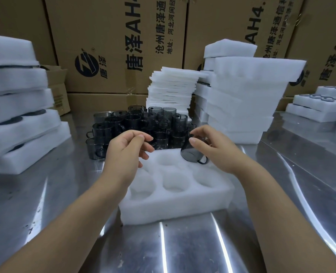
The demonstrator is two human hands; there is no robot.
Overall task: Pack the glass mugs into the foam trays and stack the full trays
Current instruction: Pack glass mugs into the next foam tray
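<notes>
Head view: smoky mug (189, 153) between right-hand fingers (202, 132), above foam tray (173, 210).

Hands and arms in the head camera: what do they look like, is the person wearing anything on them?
The left hand and right hand are bare: no gloves, rings or watch show. The left forearm and right forearm are uncovered too, with no sleeve or wristband in view. The fingernails that show look short and unpainted.

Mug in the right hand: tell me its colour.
The mug held by the right hand is translucent smoky grey, seen in the head view.
</notes>
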